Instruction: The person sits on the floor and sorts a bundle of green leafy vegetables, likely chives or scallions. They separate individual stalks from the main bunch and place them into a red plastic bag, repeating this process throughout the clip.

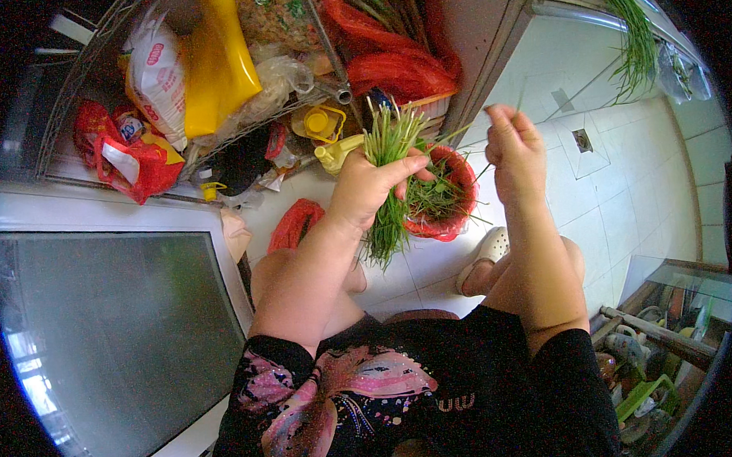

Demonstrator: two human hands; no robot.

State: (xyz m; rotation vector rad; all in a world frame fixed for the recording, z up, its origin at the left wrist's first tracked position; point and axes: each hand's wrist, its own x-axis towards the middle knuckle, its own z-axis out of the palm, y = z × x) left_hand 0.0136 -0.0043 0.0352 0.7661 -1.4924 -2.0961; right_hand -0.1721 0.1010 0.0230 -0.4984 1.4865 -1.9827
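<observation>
My left hand [370, 183] is wrapped around a bunch of green leafy stalks, possibly chives [387, 222], with the pale cut ends pointing up and the thin leaves hanging down. Behind the bunch, on the floor, stands a bin lined with a red plastic bag [468, 179], holding loose green scraps [440, 195]. Right of the bin, my right hand [516, 140] is raised with its fingers curled and fingertips pinched. Thin blades show close to it, but whether the fingers hold one is too blurred to tell.
Wire shelves with bags and a yellow container [221, 70] stand at the upper left. Oil bottles [319, 122] are below them. More long green leaves [634, 44] hang from a counter edge at the upper right. A glass-topped cabinet [653, 315] is at the lower right, a framed dark panel [113, 334] at left.
</observation>
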